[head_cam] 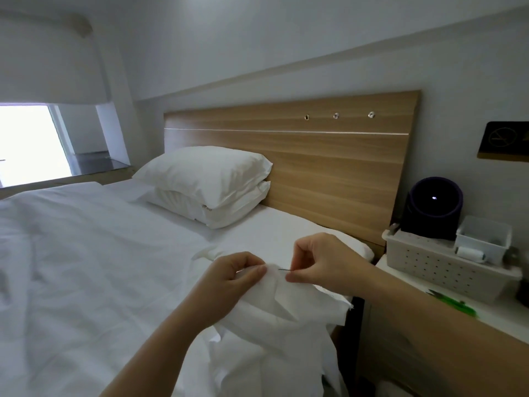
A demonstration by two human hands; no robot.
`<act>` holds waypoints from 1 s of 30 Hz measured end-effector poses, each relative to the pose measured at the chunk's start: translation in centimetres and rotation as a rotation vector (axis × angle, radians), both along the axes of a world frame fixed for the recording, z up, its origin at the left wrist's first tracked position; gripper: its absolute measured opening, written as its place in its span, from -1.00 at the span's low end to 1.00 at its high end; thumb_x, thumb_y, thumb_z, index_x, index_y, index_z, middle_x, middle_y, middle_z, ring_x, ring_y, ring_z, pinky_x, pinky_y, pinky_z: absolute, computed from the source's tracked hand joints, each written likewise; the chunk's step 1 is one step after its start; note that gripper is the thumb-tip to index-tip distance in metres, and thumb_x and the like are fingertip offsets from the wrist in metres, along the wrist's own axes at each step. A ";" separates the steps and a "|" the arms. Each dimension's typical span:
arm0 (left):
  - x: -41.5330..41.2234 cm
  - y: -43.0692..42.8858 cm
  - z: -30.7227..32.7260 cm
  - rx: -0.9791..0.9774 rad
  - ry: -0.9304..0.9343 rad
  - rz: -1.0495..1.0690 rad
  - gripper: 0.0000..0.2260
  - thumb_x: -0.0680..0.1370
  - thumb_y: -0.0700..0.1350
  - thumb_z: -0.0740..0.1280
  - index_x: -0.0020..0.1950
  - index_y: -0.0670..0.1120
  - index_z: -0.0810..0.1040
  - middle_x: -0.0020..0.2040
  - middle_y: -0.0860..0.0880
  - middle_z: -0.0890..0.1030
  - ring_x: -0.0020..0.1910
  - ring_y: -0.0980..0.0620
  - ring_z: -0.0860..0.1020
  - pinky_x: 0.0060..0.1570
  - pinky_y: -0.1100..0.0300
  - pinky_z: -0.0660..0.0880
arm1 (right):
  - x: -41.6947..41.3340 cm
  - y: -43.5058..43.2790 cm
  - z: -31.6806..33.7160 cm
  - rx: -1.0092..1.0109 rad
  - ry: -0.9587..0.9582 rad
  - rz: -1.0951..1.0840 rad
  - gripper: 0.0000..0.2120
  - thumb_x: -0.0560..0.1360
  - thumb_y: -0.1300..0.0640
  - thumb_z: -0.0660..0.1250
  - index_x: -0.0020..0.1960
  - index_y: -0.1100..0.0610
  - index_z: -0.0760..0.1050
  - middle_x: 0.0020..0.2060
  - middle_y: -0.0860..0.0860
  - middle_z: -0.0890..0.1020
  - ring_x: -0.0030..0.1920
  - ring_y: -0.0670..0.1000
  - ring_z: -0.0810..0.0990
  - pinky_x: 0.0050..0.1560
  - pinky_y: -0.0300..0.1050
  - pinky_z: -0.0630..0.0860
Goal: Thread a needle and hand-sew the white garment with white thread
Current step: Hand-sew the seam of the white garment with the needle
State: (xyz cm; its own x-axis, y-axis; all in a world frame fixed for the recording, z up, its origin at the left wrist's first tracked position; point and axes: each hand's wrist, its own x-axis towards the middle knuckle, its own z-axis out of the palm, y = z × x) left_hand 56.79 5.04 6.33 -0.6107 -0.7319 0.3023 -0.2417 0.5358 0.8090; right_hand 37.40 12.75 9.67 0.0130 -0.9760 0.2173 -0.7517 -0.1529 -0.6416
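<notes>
The white garment (289, 308) hangs crumpled over the bed's right edge, low in the middle of the view. My left hand (229, 277) pinches a raised fold of it between thumb and fingers. Just to the right, my right hand (320, 260) pinches a thin dark needle (284, 270) whose tip points left into that fold. The white thread is too fine to make out against the cloth. A spool of white thread (471, 253) lies on the white basket at the right.
A white bed (86, 267) with two stacked pillows (209, 184) fills the left, backed by a wooden headboard (315, 156). A nightstand (486, 310) on the right carries a perforated white basket (440, 265), a dark round device (435, 207) and green-handled scissors (455, 303).
</notes>
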 end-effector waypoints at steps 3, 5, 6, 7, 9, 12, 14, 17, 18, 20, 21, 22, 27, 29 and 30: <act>0.5 -0.1 -0.3 0.041 -0.064 -0.025 -0.81 0.57 -0.08 0.35 -0.22 0.13 0.62 -0.24 0.15 0.64 -0.23 0.22 0.57 -0.13 0.30 0.46 | -1.6 -0.3 1.0 0.054 0.050 0.074 -0.79 0.36 0.19 0.54 -0.34 0.03 0.53 -0.29 0.01 0.67 -0.24 0.01 0.64 -0.10 0.00 0.61; 0.4 0.1 -0.4 0.070 -0.071 -0.029 -0.79 0.56 -0.09 0.36 -0.26 0.12 0.62 -0.27 0.16 0.63 -0.26 0.25 0.56 -0.16 0.34 0.43 | -2.4 -0.4 1.8 0.081 0.079 0.094 -0.77 0.37 0.18 0.54 -0.34 0.01 0.52 -0.28 0.03 0.68 -0.20 0.07 0.64 -0.09 0.04 0.59; 0.3 0.2 -0.4 0.082 -0.067 -0.025 -0.78 0.56 -0.10 0.36 -0.27 0.12 0.62 -0.28 0.17 0.63 -0.27 0.26 0.55 -0.17 0.36 0.43 | -2.6 -0.5 1.9 0.093 0.105 0.099 -0.78 0.37 0.17 0.54 -0.34 0.01 0.52 -0.28 0.03 0.68 -0.20 0.08 0.64 -0.10 0.04 0.57; 0.2 0.3 -0.4 0.096 -0.061 -0.025 -0.78 0.56 -0.09 0.36 -0.27 0.13 0.62 -0.28 0.17 0.63 -0.27 0.26 0.56 -0.18 0.36 0.43 | -2.7 -0.6 1.9 0.105 0.127 0.101 -0.78 0.37 0.16 0.53 -0.33 0.01 0.52 -0.28 0.03 0.67 -0.20 0.07 0.63 -0.11 0.03 0.57; -0.1 0.4 -0.5 0.159 -0.050 -0.036 -0.80 0.55 -0.06 0.36 -0.26 0.14 0.65 -0.26 0.13 0.65 -0.24 0.22 0.58 -0.17 0.32 0.46 | -2.9 -0.8 1.6 0.124 0.131 0.087 -0.80 0.37 0.16 0.53 -0.32 0.02 0.53 -0.29 0.01 0.67 -0.22 0.02 0.63 -0.11 -0.03 0.57; -0.2 0.8 -0.6 0.297 0.006 -0.044 -0.82 0.55 -0.07 0.37 -0.24 0.09 0.67 -0.26 0.07 0.66 -0.24 0.15 0.60 -0.18 0.26 0.50 | -3.3 -0.6 1.0 0.125 0.047 0.032 -0.81 0.37 0.18 0.53 -0.32 0.04 0.55 -0.32 -0.02 0.68 -0.22 0.01 0.66 -0.09 -0.04 0.60; -0.1 1.0 -0.7 0.359 0.054 -0.045 -0.81 0.54 -0.09 0.37 -0.26 0.06 0.67 -0.28 0.05 0.65 -0.26 0.14 0.60 -0.21 0.26 0.50 | -3.4 -0.2 0.8 0.117 -0.024 -0.013 -0.86 0.37 0.17 0.53 -0.30 0.07 0.59 -0.31 -0.01 0.70 -0.20 0.03 0.67 -0.04 0.02 0.60; 0.0 1.2 -0.6 0.403 0.094 -0.045 -0.82 0.53 -0.09 0.37 -0.25 0.04 0.68 -0.27 0.03 0.66 -0.25 0.11 0.61 -0.21 0.23 0.50 | -2.8 0.3 1.1 0.033 -0.104 -0.059 -0.92 0.37 0.12 0.52 -0.26 0.03 0.64 -0.24 -0.02 0.71 -0.16 -0.03 0.68 0.00 -0.04 0.62; 0.1 1.3 -0.6 0.405 0.096 -0.042 -0.85 0.51 -0.07 0.38 -0.24 0.04 0.68 -0.26 0.02 0.66 -0.24 0.10 0.61 -0.20 0.22 0.50 | -2.3 0.5 1.3 -0.003 -0.114 -0.061 -0.93 0.38 0.09 0.51 -0.25 0.00 0.65 -0.24 -0.05 0.71 -0.18 -0.07 0.67 -0.03 -0.12 0.61; 0.1 1.4 -0.7 0.402 0.099 -0.038 -0.87 0.49 -0.03 0.39 -0.22 0.02 0.69 -0.25 0.01 0.67 -0.23 0.10 0.61 -0.17 0.20 0.50 | -1.1 1.3 1.6 -0.036 -0.111 -0.034 -0.96 0.43 0.07 0.46 -0.20 -0.05 0.65 -0.30 -0.11 0.69 -0.27 -0.15 0.63 -0.16 -0.28 0.56; 0.2 1.4 -0.8 0.396 0.100 -0.036 -0.88 0.49 -0.03 0.39 -0.21 0.02 0.69 -0.24 0.01 0.67 -0.22 0.10 0.61 -0.16 0.20 0.50 | -0.5 1.7 1.5 -0.027 -0.103 -0.012 -0.96 0.45 0.07 0.44 -0.17 -0.05 0.65 -0.33 -0.11 0.68 -0.30 -0.14 0.61 -0.19 -0.27 0.54; 0.2 1.4 -0.8 0.386 0.100 -0.033 -0.87 0.51 -0.05 0.38 -0.20 0.01 0.69 -0.23 0.01 0.68 -0.21 0.10 0.62 -0.15 0.20 0.50 | 0.2 2.0 1.2 -0.007 -0.094 0.009 -0.96 0.47 0.06 0.41 -0.14 -0.05 0.64 -0.34 -0.09 0.68 -0.32 -0.11 0.61 -0.20 -0.25 0.55; 0.2 1.5 -0.9 0.337 0.075 -0.002 -0.86 0.54 -0.08 0.36 -0.13 0.02 0.72 -0.15 0.00 0.71 -0.13 0.08 0.65 -0.06 0.18 0.53 | 2.1 2.6 -0.9 0.013 -0.084 0.003 -0.95 0.49 0.06 0.40 -0.05 -0.02 0.56 -0.43 -0.10 0.63 -0.38 -0.14 0.56 -0.23 -0.22 0.51; 0.2 1.5 -0.9 0.325 0.072 0.009 -0.86 0.55 -0.08 0.36 -0.12 0.03 0.72 -0.14 0.00 0.71 -0.10 0.08 0.66 -0.02 0.16 0.54 | 2.3 2.7 -1.2 0.007 -0.113 -0.016 -0.91 0.48 0.08 0.41 -0.07 -0.01 0.51 -0.44 -0.10 0.63 -0.41 -0.14 0.53 -0.25 -0.13 0.50; 0.2 1.5 -0.9 0.322 0.075 0.015 -0.86 0.55 -0.09 0.36 -0.11 0.03 0.72 -0.14 0.01 0.72 -0.10 0.08 0.66 -0.01 0.16 0.54 | 2.4 2.8 -1.3 0.009 -0.127 -0.019 -0.89 0.48 0.10 0.41 -0.08 -0.01 0.48 -0.44 -0.10 0.63 -0.43 -0.14 0.52 -0.26 -0.12 0.50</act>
